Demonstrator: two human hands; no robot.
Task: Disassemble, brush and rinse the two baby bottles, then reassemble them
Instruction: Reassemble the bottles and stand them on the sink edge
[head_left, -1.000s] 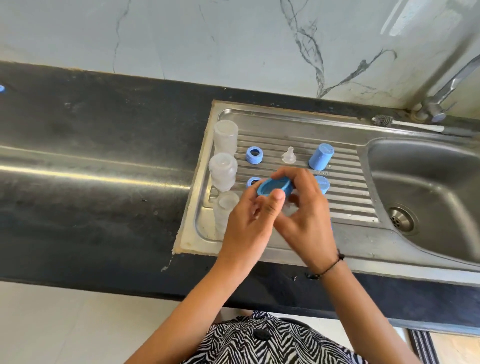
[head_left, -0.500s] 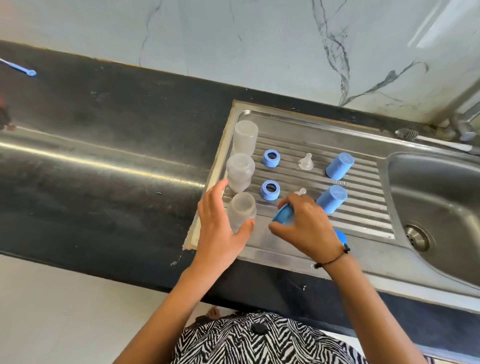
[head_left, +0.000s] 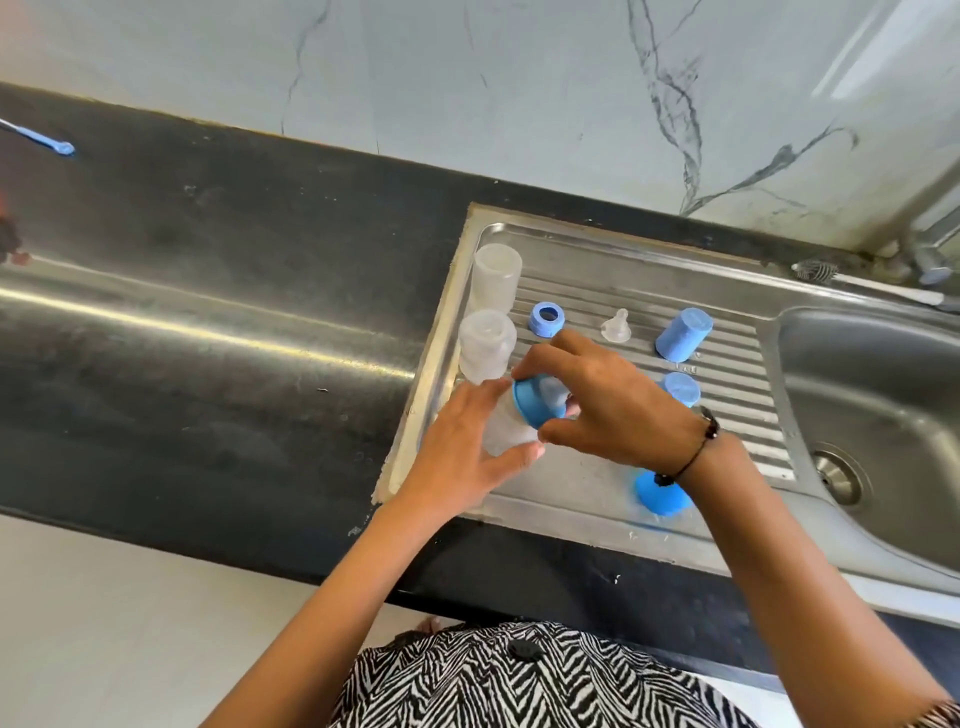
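A: The left hand (head_left: 462, 447) had its grip wrapped around a translucent plastic bottle body (head_left: 506, 428), held tilted just above the ribbed steel draining board (head_left: 582, 270) beside the sink basin (head_left: 872, 395).

B: And the right hand (head_left: 613, 405) pinched a blue plastic screw collar (head_left: 535, 402) onto that bottle's neck. Looked like reassembly to me, threading the ring on.

A: Agreed. Parts lay clean and sorted, so washing seemed finished. What was left?

B: Plenty. 2 more translucent bottle bodies (head_left: 493, 306) stood at the board's left edge, 1 behind the other. A loose blue ring (head_left: 546, 318) sat near them, a clear silicone teat (head_left: 618, 327) further right, apart from it.

A: Then 2 blue caps: 1 tall cylindrical cap (head_left: 683, 335) in the back row, another blue cap (head_left: 680, 389) partly hidden behind the right wrist. A flat blue disc-shaped piece (head_left: 662, 493) rested near the front edge.

B: So I judged roughly 1 collar going on, no bottle complete yet. Whether a teat sat inside that collar, I couldn't tell.

A: A bottle brush (head_left: 831, 278) lay by the tap, on the black stone surface (head_left: 234, 249).
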